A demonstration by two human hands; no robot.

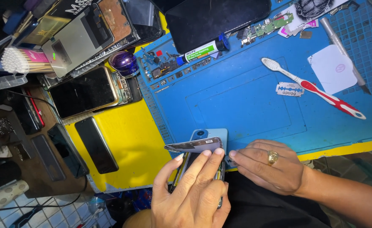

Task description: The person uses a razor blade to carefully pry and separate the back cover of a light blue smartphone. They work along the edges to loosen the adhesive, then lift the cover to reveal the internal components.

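Phone [207, 137] at the mat's [236, 101] near edge, long axis running away from me: my left hand [192, 190] grips its lifted screen [194, 145] while my right hand [268, 166] lies flat just beside it.

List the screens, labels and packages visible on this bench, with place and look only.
Phone screen panel: lifted off the blue phone under the left hand, right hand beside; dark, glossy.
Large dark screen: top centre, black rectangle.
Glue tube: below it, white with green label, blue cap.
Gold-edged phone: left, black screen.
Two dark phones: yellow surface, screens off.
Razor blade wrapper: beside toothbrush, white and blue.
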